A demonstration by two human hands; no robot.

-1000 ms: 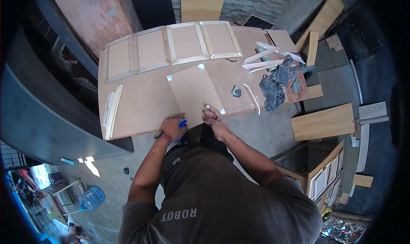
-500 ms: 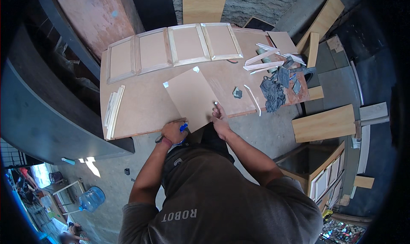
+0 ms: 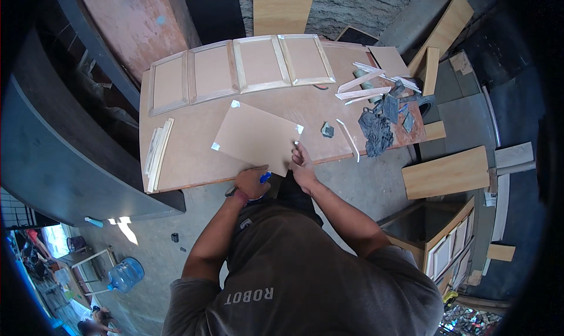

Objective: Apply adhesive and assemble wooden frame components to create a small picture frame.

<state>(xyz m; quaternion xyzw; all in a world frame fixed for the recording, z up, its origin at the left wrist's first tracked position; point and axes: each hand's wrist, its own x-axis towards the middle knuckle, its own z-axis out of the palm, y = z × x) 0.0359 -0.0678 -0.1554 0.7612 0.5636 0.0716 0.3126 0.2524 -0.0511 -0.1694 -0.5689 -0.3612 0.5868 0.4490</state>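
Note:
A flat brown rectangular panel (image 3: 255, 133) with white patches at three visible corners is held over the near edge of the workbench (image 3: 194, 142). My right hand (image 3: 302, 170) grips its right edge near the lower corner, and a small white spot shows at a fingertip. At the panel's lower edge my left hand (image 3: 252, 182) is closed around a small blue object (image 3: 266, 177), whose kind I cannot make out. The left fingers are partly hidden, so whether they also press on the panel is unclear.
Several framed panels (image 3: 258, 62) line the bench's far side. Wood strips (image 3: 157, 154) lie at its left. To the right are a dark crumpled cloth (image 3: 376, 127), pale strips (image 3: 363, 83) and a small greenish piece (image 3: 327, 130). A board (image 3: 446, 172) stands beyond the bench's right end.
The brown panel has turned counterclockwise, its long side now running mostly sideways, and a third white corner shows. My left hand has moved slightly right with the blue object.

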